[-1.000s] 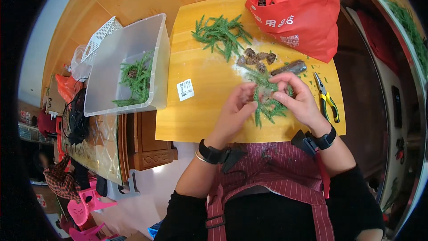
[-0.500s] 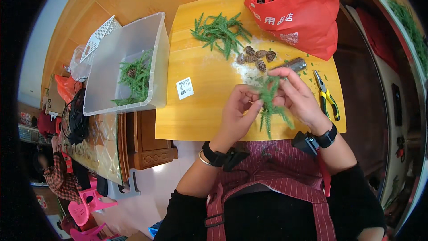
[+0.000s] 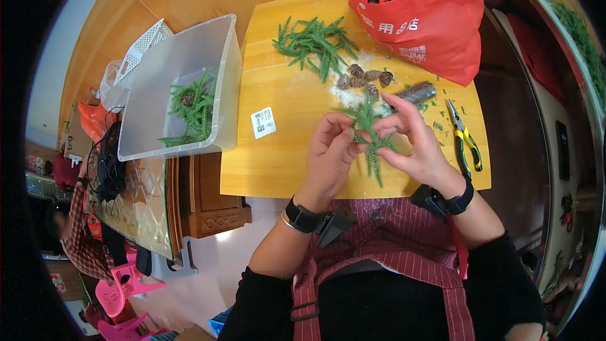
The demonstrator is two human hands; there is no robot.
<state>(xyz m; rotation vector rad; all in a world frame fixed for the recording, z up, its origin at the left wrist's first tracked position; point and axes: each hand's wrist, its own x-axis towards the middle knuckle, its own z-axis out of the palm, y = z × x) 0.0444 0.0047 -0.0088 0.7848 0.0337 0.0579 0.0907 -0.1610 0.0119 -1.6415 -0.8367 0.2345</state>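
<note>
Over the near part of the yellow table, my left hand (image 3: 331,151) pinches a green artificial pine sprig (image 3: 374,158) between thumb and fingertips. My right hand (image 3: 420,145) meets it from the other side, its thumb and bent fingers on the sprig and its index finger stretched out. Just beyond the hands lies a small group of brown pine cones (image 3: 356,82). A dark, clear-wrapped bundle (image 3: 418,93) rests beside my right fingers. Farther back is a loose pile of green sprigs (image 3: 315,41).
Yellow-and-black pliers (image 3: 464,139) lie at the table's right. A red bag (image 3: 423,25) of pine cones stands at the back right. On the left, a translucent bin (image 3: 221,107) holds sprigs with a cone. A white label (image 3: 263,122) lies near it. Another person (image 3: 82,233) is at far left.
The sprig has turned and shifted slightly left between my hands. My right fingers have spread wider and my right thumb has come to its lower part.
</note>
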